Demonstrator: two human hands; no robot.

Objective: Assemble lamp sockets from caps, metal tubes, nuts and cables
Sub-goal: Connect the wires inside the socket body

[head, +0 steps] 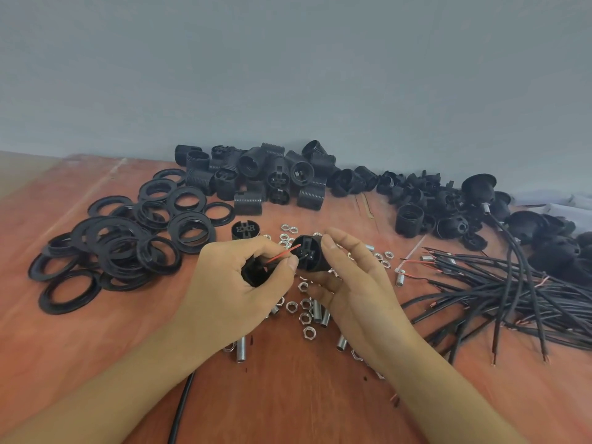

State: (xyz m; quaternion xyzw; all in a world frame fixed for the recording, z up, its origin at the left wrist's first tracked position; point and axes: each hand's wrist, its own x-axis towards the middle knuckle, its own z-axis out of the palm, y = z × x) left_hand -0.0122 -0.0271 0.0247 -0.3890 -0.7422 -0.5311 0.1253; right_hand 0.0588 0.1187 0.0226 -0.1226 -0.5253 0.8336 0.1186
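My right hand [352, 277] grips a black socket insert [309, 256] above the middle of the table, its terminal face turned toward me. My left hand [230, 283] holds a black cap [254, 274] in its curled fingers and pinches a thin red wire [282, 254] that reaches the insert's face. A black cable [181, 408] trails from under my left wrist toward the near edge. Hex nuts [304, 310] and short metal tubes [317, 310] lie scattered under and between my hands.
Black threaded rings [128, 238] are heaped at the left. Threaded socket bodies [256, 174] are piled against the wall, and black caps [442, 206] lie at the right. A bundle of black cables [519, 293] with red and bare ends spreads at the right.
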